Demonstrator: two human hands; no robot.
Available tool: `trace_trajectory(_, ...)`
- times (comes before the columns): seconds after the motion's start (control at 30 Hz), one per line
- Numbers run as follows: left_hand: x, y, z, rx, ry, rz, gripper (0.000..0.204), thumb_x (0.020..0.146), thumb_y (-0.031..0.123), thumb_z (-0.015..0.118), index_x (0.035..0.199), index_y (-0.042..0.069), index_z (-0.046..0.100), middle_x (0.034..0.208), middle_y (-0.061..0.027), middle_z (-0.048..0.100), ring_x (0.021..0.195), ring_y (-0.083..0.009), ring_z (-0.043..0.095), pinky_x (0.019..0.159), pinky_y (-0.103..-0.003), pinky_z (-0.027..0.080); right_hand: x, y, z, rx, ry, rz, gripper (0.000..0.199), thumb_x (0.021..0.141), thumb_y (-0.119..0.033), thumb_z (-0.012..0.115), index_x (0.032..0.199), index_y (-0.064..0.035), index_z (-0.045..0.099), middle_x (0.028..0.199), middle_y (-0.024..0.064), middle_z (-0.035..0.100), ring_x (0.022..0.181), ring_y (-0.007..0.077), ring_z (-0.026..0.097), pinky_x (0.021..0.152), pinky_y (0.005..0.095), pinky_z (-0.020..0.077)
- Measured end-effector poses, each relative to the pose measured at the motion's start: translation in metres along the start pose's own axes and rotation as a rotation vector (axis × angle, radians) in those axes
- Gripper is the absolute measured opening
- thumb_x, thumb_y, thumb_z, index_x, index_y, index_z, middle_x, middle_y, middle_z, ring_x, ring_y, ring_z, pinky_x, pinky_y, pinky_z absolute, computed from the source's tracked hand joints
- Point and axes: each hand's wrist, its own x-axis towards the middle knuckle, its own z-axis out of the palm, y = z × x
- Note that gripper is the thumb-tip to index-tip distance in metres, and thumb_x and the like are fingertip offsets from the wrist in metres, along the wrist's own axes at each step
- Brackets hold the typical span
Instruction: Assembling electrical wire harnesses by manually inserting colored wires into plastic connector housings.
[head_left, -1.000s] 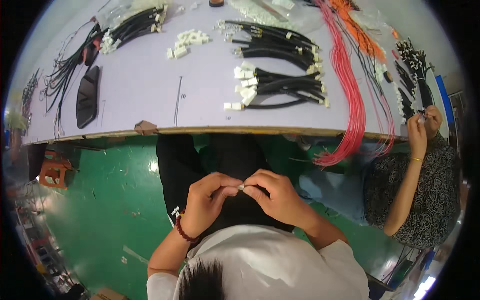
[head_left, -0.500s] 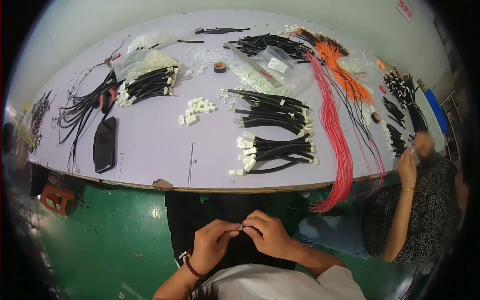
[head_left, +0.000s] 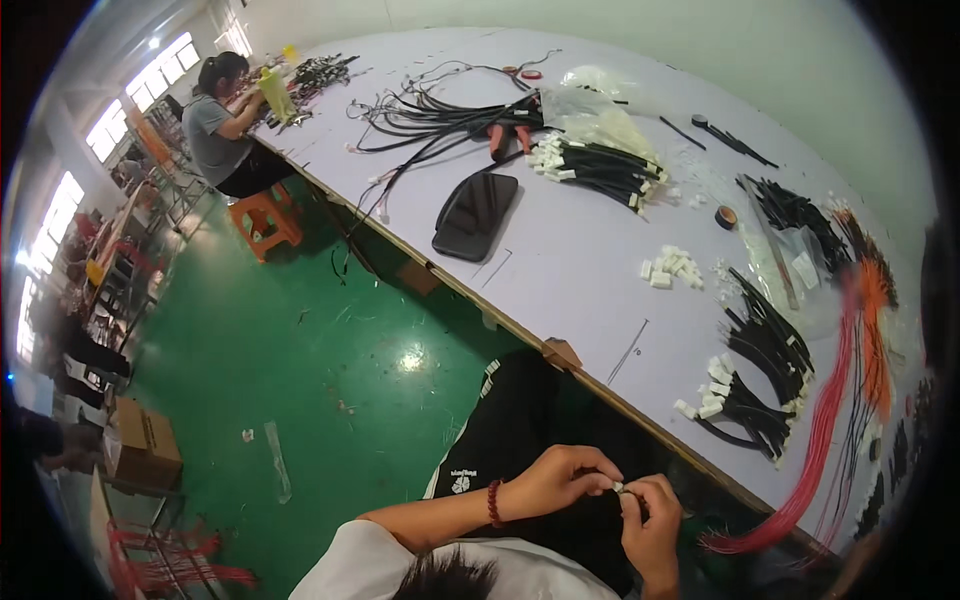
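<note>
Over my dark trousers, my left hand and my right hand meet fingertip to fingertip. Both pinch a small whitish piece, mostly covered by the fingers; its kind is too small to make out. On the table beyond my hands lies a bundle of black sleeved cables with white connectors at their ends. Behind it is another black cable bundle. Loose white connectors form a small pile to their left.
The table's front edge runs diagonally between me and the cables. A black phone, red-handled pliers and a tape roll lie on top. Pink wires hang over the edge at right. A co-worker sits far left near an orange stool.
The view has swung left, so the table now slants and the room at left shows. Both hands still pinch the small piece together over my lap.
</note>
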Motion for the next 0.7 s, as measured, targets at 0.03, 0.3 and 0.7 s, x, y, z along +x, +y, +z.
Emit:
trace_trajectory(0.03, 0.0, 0.002, -0.003, 0.023, -0.003, -0.037, 0.013, 0.087, -0.004, 0.062, 0.099, -0.002, 0.066, 0.085, -0.008, 0.065, 0.076, -0.0124, 0.064, 0.067, -0.024, 0.051, 0.004, -0.001, 0.001, -0.028, -0.02, -0.048, 0.003, 0.083, 0.0, 0.06, 0.086, 0.0018, 0.058, 0.079, 0.0132, 0.056, 0.061, 0.021, 0.055, 0.055, 0.0302, 0.044)
trace_trajectory(0.3, 0.004, -0.001, -0.001, 0.235, -0.068, 0.072, 0.014, 0.084, -0.007, 0.063, 0.097, -0.002, 0.067, 0.088, -0.0095, 0.064, 0.077, -0.0135, 0.064, 0.067, -0.024, 0.052, -0.003, 0.012, -0.001, -0.057, 0.004, 0.031, 0.008, 0.082, -0.004, 0.065, 0.087, -0.0005, 0.06, 0.084, 0.0137, 0.06, 0.071, 0.0321, 0.061, 0.061, 0.0365, 0.048)
trace_trajectory(0.7, 0.001, 0.002, -0.005, -0.369, -0.044, -0.239, 0.021, 0.095, 0.009, 0.057, 0.111, -0.004, 0.062, 0.096, -0.0065, 0.065, 0.084, -0.0113, 0.062, 0.079, -0.024, 0.051, 0.04, -0.017, -0.044, -0.15, -0.295, -0.221, 0.021, 0.084, -0.012, 0.068, 0.103, -0.002, 0.066, 0.087, 0.0118, 0.063, 0.075, 0.0267, 0.061, 0.065, 0.0358, 0.0498)
